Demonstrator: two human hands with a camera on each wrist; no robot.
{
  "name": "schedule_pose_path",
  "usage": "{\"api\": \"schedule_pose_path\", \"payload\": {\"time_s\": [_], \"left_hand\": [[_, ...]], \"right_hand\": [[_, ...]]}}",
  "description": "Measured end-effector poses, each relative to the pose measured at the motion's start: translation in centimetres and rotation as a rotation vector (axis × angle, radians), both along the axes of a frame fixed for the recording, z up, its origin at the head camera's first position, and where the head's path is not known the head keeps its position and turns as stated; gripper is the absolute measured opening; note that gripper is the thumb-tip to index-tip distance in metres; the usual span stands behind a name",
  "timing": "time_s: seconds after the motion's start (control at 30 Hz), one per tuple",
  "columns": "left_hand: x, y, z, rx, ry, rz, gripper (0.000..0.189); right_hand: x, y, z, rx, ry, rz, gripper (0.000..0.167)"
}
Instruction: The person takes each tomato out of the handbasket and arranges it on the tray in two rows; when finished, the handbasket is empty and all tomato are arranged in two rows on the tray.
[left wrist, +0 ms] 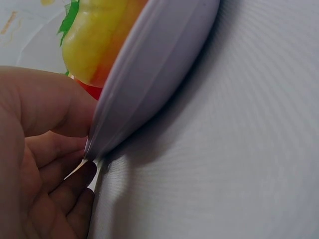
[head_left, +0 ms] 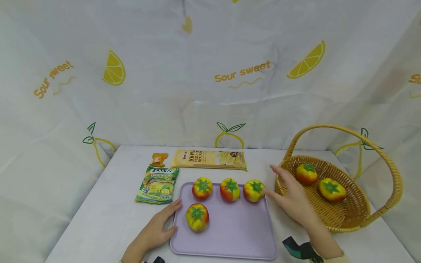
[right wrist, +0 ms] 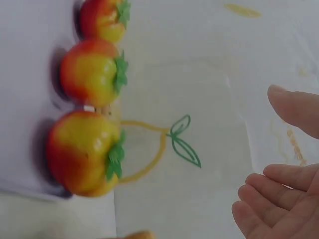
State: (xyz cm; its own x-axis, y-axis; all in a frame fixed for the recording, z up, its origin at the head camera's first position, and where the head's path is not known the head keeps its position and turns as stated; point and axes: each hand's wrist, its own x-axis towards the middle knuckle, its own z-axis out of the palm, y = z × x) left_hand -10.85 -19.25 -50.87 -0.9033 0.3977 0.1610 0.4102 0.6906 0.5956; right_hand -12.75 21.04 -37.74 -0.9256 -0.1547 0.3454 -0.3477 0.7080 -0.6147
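Lemon-printed cloth (head_left: 158, 106) hangs behind my white tabletop (head_left: 105, 208). Four red-yellow fruits (head_left: 197, 217) sit on the lilac tray (head_left: 236, 230), two others (head_left: 332, 190) in the wicker basket (head_left: 338, 215): by my guess a transfer partway through, its direction unclear. My left fingers (head_left: 169, 210) spread along the tray's left edge; my right fingers (head_left: 285, 175) are parted, holding nothing, between tray and basket

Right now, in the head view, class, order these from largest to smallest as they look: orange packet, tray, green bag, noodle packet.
1. Tray
2. Noodle packet and green bag: too alike in area to rank; the packet looks longer, the bag deeper
3. Orange packet
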Motion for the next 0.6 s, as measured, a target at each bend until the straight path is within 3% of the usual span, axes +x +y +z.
{"api": "schedule_pose_path", "payload": {"time_s": [0.17,0.33,0.6], "left_hand": [[0.1,-0.1,0.1,0.007,-0.018,-0.008,0.062],[0.1,-0.1,0.3,0.006,-0.023,-0.005,0.062],[0.1,0.0,0.3,0.008,-0.015,-0.006,0.061]], "right_hand": [[-1.1,4.2,1.7,-0.005,-0.067,-0.053,0.07],[-3.2,7.8,2.5,-0.001,-0.172,-0.071,0.075],[-6.5,12.2,1.1,0.012,-0.291,-0.119,0.083]]}}
